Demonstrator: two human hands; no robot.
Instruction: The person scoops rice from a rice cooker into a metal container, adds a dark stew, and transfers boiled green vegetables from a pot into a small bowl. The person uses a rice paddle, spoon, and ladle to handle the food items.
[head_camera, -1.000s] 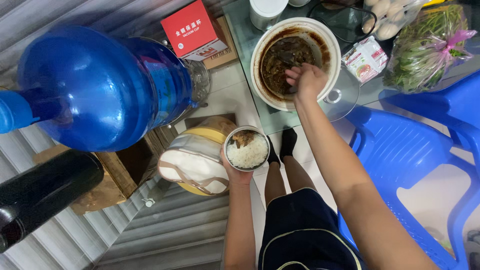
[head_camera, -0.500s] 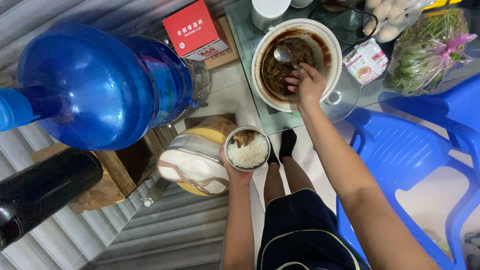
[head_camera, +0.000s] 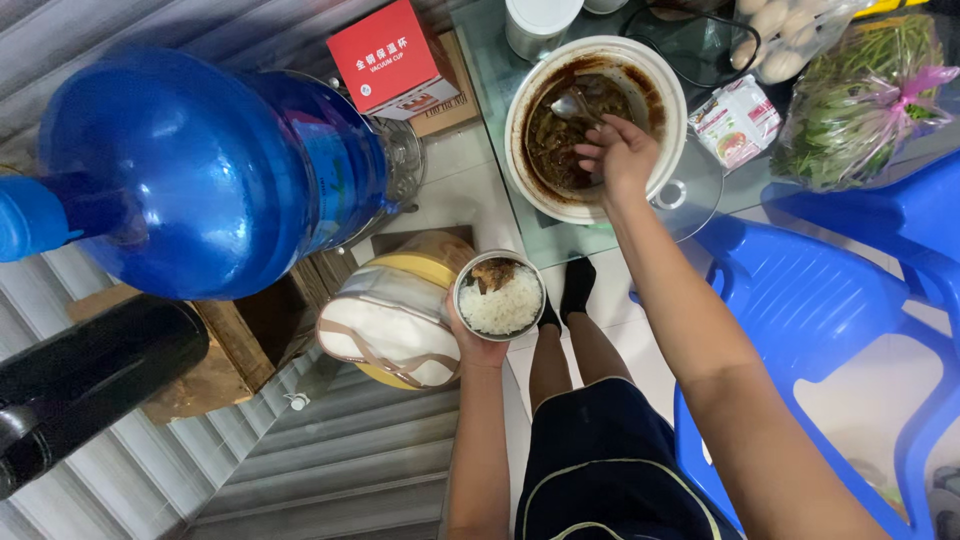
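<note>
Fingers of the right hand (head_camera: 622, 155) are closed on the handle of a metal spoon (head_camera: 572, 106), whose bowl sits down among the dark stewed food inside the white pot (head_camera: 668, 120). Grip judged firm; the handle itself is mostly hidden under the fingers.

Left hand (head_camera: 478, 345) cups a small round steel bowl (head_camera: 499, 296) from beneath, fingers wrapped up its near wall. The bowl holds white rice with one brown portion of the stew already lying at its far edge. It is held level, nearer the body than the pot and below the table edge.

Step in hand, as judged: ladling stew from pot to rice bowl, at the scooping stage. The next move calls for lifting a loaded spoon level, clearing the pot rim, and carrying it back over the gap to the bowl without drips.

Just beside the bowl on its left: a yellow and white bag (head_camera: 392, 325). Beyond the spoon hand: a glass lid (head_camera: 690, 195) half under the pot, a small sachet (head_camera: 738, 120), bagged greens (head_camera: 860, 100) and eggs (head_camera: 780, 30). Well to the left: a large blue water bottle (head_camera: 210, 170) and a red box (head_camera: 392, 55). To the right: a blue plastic chair (head_camera: 830, 310).
</note>
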